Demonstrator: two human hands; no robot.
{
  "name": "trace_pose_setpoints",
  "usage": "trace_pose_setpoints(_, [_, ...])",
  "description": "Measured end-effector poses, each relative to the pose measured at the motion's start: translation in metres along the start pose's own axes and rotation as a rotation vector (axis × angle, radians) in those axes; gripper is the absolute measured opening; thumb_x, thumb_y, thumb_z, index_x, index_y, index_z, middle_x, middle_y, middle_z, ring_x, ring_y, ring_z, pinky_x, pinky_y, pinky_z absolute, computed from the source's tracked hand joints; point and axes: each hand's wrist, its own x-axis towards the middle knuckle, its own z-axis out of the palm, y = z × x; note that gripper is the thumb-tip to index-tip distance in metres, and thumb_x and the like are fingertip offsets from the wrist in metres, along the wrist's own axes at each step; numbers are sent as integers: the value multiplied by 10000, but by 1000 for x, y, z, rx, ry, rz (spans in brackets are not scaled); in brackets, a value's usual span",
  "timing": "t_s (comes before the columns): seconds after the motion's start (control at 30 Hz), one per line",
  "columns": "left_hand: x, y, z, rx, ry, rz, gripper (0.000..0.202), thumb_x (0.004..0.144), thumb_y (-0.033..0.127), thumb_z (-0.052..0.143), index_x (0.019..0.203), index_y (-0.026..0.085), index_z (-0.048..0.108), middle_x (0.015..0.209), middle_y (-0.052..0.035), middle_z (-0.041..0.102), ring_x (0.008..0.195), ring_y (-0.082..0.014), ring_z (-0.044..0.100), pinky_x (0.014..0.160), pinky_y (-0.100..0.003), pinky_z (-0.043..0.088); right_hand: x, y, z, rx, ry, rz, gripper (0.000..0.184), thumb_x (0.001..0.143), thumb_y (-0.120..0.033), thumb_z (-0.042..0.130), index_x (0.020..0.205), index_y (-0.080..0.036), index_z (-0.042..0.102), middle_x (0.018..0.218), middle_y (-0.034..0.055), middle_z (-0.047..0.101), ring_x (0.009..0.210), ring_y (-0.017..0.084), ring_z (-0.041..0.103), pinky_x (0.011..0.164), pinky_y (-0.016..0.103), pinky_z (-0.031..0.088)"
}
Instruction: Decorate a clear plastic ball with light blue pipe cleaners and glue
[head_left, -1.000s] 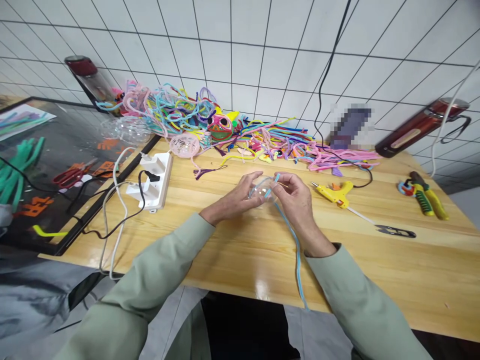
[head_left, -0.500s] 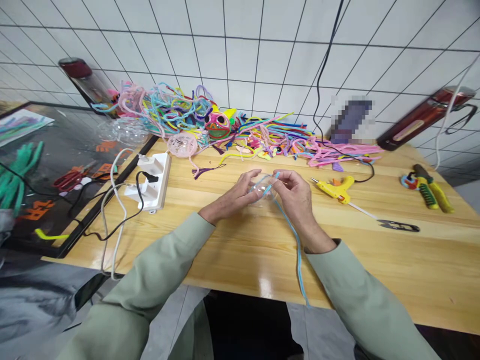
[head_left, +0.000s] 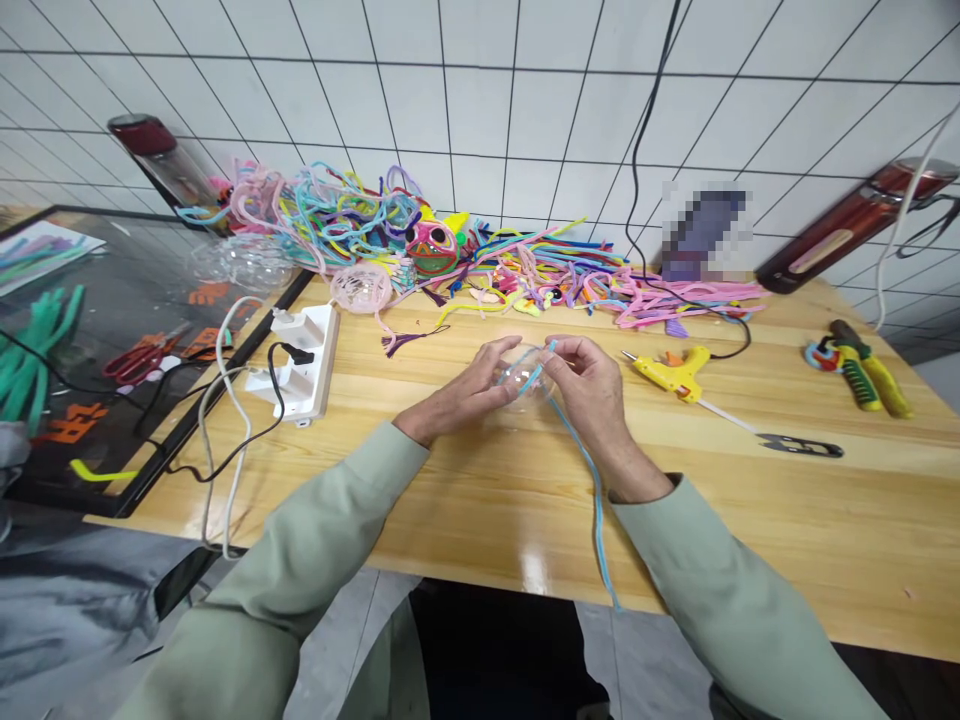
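Note:
A clear plastic ball (head_left: pixel 517 378) rests on the wooden table between my hands, a light blue pipe cleaner (head_left: pixel 594 480) laid across its top. My left hand (head_left: pixel 480 385) curves around the ball's left side, gripping it with thumb and fingers. At the upper right of the ball, my right hand (head_left: pixel 589 375) pinches the pipe cleaner near its short end. The long tail runs down beneath my right wrist and reaches the table's front edge.
Right of my hands lie a yellow glue gun (head_left: pixel 675 375), black thread snips (head_left: pixel 801 445) and pliers (head_left: pixel 870 370). A white power strip (head_left: pixel 319 365) with cables stands left. Colourful pipe cleaners (head_left: pixel 352 215) pile along the wall, beside a pink openwork ball (head_left: pixel 361 288). A red flask (head_left: pixel 847 230) leans at right.
The view has shifted slightly. Both hands keep nearly the same position on the ball and the pipe cleaner, with only small finger movement.

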Motion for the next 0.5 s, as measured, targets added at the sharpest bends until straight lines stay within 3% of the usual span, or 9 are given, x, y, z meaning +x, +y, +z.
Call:
trace_pose_setpoints(0.13, [-1, 1, -6, 28, -64, 23, 955, 897, 564, 725, 1667, 219, 278, 1702, -195, 342, 1490, -415, 487, 1206, -596, 462, 0, 0, 1, -2, 7, -2, 210, 837, -416, 775, 899, -225, 717, 1142, 86, 799, 980, 239, 759, 912, 421, 636])
trace_pose_setpoints(0.5, [2, -9, -4, 84, -32, 76, 976, 874, 535, 778, 1647, 183, 297, 1703, -238, 326, 1479, -425, 494, 1238, -599, 410, 0, -1, 2, 26, 31, 4, 221, 831, -424, 775, 884, -217, 718, 1086, 81, 805, 949, 232, 755, 906, 417, 626])
